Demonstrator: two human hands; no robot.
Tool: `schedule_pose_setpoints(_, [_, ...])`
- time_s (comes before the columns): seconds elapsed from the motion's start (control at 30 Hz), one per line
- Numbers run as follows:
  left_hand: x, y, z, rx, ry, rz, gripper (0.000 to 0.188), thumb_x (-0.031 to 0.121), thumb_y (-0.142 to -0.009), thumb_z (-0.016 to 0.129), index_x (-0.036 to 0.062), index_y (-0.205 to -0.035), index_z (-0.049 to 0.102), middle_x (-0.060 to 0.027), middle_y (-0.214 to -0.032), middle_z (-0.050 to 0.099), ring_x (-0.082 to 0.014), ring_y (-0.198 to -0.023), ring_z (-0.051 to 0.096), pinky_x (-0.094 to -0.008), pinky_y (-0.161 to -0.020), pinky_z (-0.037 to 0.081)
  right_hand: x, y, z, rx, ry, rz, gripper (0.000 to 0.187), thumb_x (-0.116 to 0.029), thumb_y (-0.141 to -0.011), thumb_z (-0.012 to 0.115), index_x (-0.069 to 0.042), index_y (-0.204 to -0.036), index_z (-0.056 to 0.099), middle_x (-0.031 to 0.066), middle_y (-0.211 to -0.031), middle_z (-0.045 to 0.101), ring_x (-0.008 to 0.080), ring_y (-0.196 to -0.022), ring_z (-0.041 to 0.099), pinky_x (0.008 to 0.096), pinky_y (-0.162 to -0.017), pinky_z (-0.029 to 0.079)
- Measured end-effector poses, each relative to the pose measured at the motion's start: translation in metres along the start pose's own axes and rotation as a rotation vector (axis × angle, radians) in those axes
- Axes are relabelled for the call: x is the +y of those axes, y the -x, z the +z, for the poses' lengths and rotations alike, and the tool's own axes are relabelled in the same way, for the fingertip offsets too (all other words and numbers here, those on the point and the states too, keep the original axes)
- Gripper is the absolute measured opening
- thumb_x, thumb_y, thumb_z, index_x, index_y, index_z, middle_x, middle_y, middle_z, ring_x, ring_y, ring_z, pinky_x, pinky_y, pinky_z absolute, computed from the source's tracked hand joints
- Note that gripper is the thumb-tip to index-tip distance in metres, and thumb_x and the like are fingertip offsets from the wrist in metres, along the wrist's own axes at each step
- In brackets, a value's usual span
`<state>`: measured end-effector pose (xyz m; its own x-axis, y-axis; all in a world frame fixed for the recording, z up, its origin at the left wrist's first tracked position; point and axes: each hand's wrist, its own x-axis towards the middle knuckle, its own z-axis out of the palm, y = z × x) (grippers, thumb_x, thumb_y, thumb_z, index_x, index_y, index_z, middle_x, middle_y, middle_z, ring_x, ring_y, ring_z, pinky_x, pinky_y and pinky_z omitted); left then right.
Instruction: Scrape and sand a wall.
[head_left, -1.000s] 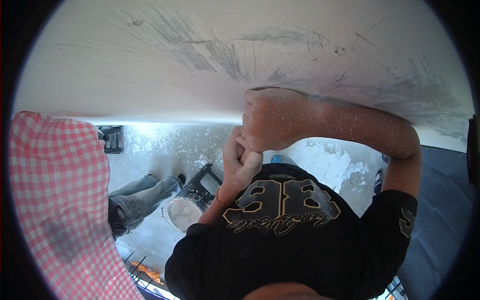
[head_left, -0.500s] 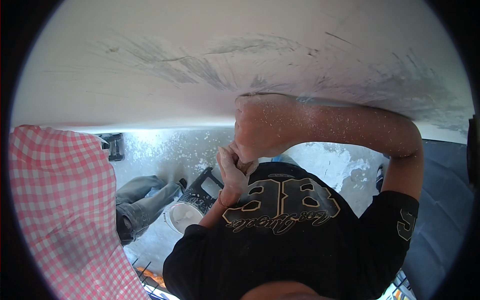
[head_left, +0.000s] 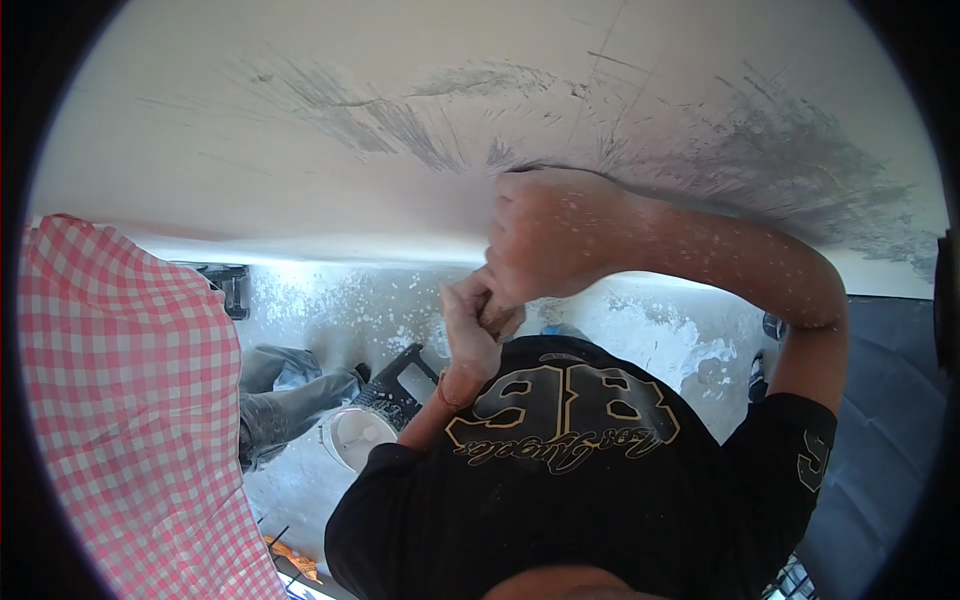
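Observation:
My right hand (head_left: 556,232) is closed in a fist close against a pale wall (head_left: 330,190). The forearm runs along the wall to the right, dotted with white dust. My left hand (head_left: 474,318) is curled just below it, with a cord at the wrist. The two hands meet, and a small brownish piece shows between the left fingers. What either hand grips is hidden by the fingers. Grey streaks and smears (head_left: 400,130) mark the wall above and to the right of my fists.
A pink checked cloth (head_left: 140,380) hangs at the left. Near it are jeans-clad legs (head_left: 290,405), a white bucket (head_left: 355,436) and a black plastic object with a handle opening (head_left: 402,385). A blue quilted surface (head_left: 880,420) stands at right. White specks cover the floor (head_left: 310,300).
My right fist has shifted a little right and up along the wall. The left hand has moved slightly right with it. Both remain closed.

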<state>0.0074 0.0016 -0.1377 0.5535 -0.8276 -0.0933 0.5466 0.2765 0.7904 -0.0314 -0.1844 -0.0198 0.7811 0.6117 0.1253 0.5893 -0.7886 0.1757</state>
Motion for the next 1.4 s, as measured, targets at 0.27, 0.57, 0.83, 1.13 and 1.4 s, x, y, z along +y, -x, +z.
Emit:
schedule_pose_setpoints(0.27, [0.022,-0.004,-0.025,0.152,-0.104,0.048,0.068,0.069,-0.103,0.025,0.0126,-0.073,0.048,0.0063,-0.051,0.026,-0.0090,-0.040,0.024,-0.0261,-0.038,0.018,0.008,-0.043,0.019,-0.027,0.035,-0.066,0.020,-0.028,-0.075,0.069,-0.021,-0.057,0.065,-0.0032,-0.056,0.062,0.0178,-0.057,0.063,0.0342,-0.062,0.046])
schedule_pose_setpoints(0.57, [0.017,-0.008,-0.027,0.116,-0.057,0.016,0.070,0.069,-0.103,0.022,0.0156,-0.061,0.037,0.0056,-0.047,0.024,-0.0104,-0.037,0.018,-0.0271,-0.038,0.016,0.009,-0.043,0.020,-0.037,-0.015,-0.082,0.018,-0.019,-0.074,0.072,-0.015,-0.056,0.069,0.0009,-0.055,0.065,0.0171,-0.056,0.068,0.0337,-0.057,0.053])
schedule_pose_setpoints(0.83, [0.014,-0.008,-0.018,0.085,-0.045,-0.034,0.068,0.068,-0.104,0.022,0.0152,-0.062,0.036,0.0025,-0.051,0.030,-0.0117,-0.040,0.025,-0.0276,-0.039,0.016,0.010,-0.032,0.012,0.052,-0.032,-0.049,0.023,-0.020,-0.074,0.073,-0.015,-0.053,0.067,-0.0010,-0.052,0.062,0.0150,-0.053,0.064,0.0332,-0.058,0.050])
schedule_pose_setpoints(1.13, [0.047,-0.026,0.026,-0.209,-0.291,0.047,0.073,0.065,-0.104,0.030,0.0046,-0.070,0.054,0.0053,-0.057,0.034,-0.0063,-0.046,0.027,-0.0258,-0.044,0.019,0.002,0.009,-0.025,0.046,0.194,0.061,0.017,-0.019,-0.068,0.066,-0.011,-0.058,0.055,-0.0009,-0.060,0.051,0.0166,-0.060,0.052,0.0340,-0.061,0.043])
schedule_pose_setpoints(1.4, [0.048,0.003,-0.034,-0.072,-0.102,-0.123,0.052,0.037,-0.109,0.035,0.0037,-0.077,0.058,0.0032,-0.057,0.042,-0.0068,-0.047,0.033,-0.0263,-0.044,0.023,-0.013,-0.034,0.010,0.137,0.202,0.018,0.024,-0.024,-0.072,0.068,-0.011,-0.056,0.054,-0.0014,-0.058,0.050,0.0173,-0.059,0.052,0.0326,-0.060,0.043])
